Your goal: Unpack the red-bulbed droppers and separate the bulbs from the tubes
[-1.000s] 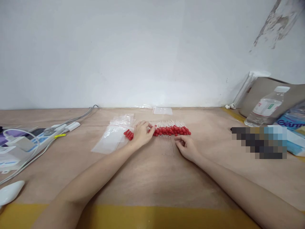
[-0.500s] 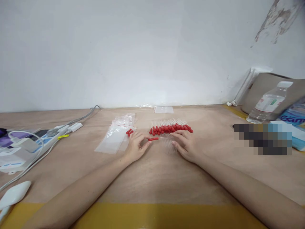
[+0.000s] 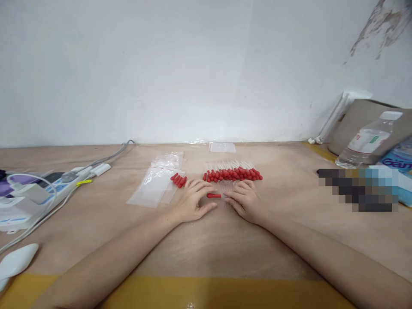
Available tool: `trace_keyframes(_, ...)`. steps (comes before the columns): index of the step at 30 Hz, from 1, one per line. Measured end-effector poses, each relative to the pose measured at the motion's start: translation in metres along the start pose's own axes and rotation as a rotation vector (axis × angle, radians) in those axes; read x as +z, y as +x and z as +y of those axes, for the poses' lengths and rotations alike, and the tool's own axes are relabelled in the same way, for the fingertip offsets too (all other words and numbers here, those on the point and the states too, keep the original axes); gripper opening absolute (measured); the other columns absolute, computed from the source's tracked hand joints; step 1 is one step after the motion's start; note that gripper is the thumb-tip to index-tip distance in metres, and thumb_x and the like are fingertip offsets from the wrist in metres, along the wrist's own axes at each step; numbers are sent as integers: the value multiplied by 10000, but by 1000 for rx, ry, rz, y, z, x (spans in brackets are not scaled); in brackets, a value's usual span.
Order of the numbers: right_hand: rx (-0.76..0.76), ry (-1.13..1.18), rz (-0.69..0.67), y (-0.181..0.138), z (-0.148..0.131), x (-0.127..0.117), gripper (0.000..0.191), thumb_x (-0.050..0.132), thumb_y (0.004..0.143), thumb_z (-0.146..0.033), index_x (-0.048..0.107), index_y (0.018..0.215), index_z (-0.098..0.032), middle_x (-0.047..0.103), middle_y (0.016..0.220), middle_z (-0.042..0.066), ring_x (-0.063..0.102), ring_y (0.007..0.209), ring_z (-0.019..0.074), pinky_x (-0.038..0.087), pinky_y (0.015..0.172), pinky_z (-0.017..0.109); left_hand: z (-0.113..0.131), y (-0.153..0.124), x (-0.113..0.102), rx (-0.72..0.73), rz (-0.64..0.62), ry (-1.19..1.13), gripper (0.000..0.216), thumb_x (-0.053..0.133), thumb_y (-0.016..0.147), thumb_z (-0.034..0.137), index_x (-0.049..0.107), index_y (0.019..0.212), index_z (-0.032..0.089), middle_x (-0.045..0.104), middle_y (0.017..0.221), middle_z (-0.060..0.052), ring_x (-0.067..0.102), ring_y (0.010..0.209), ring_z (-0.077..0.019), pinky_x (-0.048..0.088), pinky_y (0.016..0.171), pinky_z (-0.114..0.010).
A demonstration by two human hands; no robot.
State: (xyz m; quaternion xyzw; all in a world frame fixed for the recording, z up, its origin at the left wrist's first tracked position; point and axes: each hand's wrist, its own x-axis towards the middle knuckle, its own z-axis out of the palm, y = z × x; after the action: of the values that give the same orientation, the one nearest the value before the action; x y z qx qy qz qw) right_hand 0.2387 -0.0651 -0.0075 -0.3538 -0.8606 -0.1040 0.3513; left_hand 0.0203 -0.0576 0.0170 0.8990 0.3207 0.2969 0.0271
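Note:
A single dropper with a red bulb [image 3: 214, 195] lies on the wooden table between my two hands. My left hand [image 3: 193, 201] rests flat just left of it, fingers spread and holding nothing. My right hand [image 3: 243, 199] lies flat to its right, fingers stretched out, with the fingertips at the dropper's clear tube end. Just behind the hands is a row of several red-bulbed droppers [image 3: 233, 174]. A small cluster of red bulbs [image 3: 178, 180] sits by my left fingertips, beside a stack of clear zip bags [image 3: 154, 189].
A power strip with cables [image 3: 64, 184] and a white object [image 3: 16, 262] are at the left. A water bottle [image 3: 367, 143], a cardboard box [image 3: 360, 120] and a blue pack [image 3: 397, 163] stand at the right. Another clear bag [image 3: 222, 147] lies by the wall. Yellow tape [image 3: 206, 292] marks the front edge.
My left hand drew one dropper out of the row toward me, both hands pinched it, and now it lies on the table with both hands flattened beside it.

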Motion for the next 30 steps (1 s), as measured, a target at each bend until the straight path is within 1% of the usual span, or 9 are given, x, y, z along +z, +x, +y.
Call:
trace_keyframes(2,-17,-5,9,0,-1,1,199,476,851,-282,638,949,-221,611,710,19,483,767,149,290,821,349,4,3,5,22,-15,17,285,519,811,411,574,1032,240,594,1062,-38,474,1020,-200,288,909,-376)
trace_keyframes(4,-40,-10,2,0,-1,2,202,477,849,-286,638,956,-227,610,707,18,490,768,150,288,829,352,6,5,9,18,-14,38,207,465,853,364,605,942,241,615,1005,-25,490,981,-183,286,901,-370)
trace_keyframes(6,-47,-10,-5,0,-1,2,198,480,847,-291,640,944,-226,612,708,16,497,771,149,286,838,352,7,6,12,11,-7,60,202,433,871,321,613,860,231,629,941,-16,500,941,-171,286,891,-367)
trace_keyframes(11,-46,-19,-21,2,-3,3,203,489,843,-307,633,961,-225,593,665,6,490,742,144,278,851,354,7,5,13,45,-1,80,174,423,863,280,583,847,213,627,886,-12,499,918,-166,280,911,-366)
trace_keyframes(15,-85,-20,-12,3,-6,5,212,468,854,-290,650,788,-205,542,594,0,451,697,132,286,829,337,8,4,10,77,-51,143,204,385,862,271,571,820,200,608,844,-30,491,913,-182,248,947,-396)
trace_keyframes(17,-114,0,-3,3,-6,6,221,470,852,-285,639,742,-194,520,582,-2,429,682,127,293,815,329,9,5,8,94,-78,166,226,362,870,273,567,820,194,596,828,-34,488,894,-182,237,953,-407)
trace_keyframes(21,-159,21,20,2,-6,4,190,480,845,-270,628,762,-185,509,590,-2,417,691,128,302,811,332,11,5,4,117,-120,174,259,324,887,269,561,822,188,583,807,-29,485,855,-170,211,967,-418)
trace_keyframes(30,-293,-99,27,-3,-4,-2,185,425,873,-213,602,926,-226,522,608,-14,436,705,129,315,837,365,14,3,-3,92,-178,107,296,286,891,261,553,781,196,575,772,-21,495,823,-165,191,976,-419)
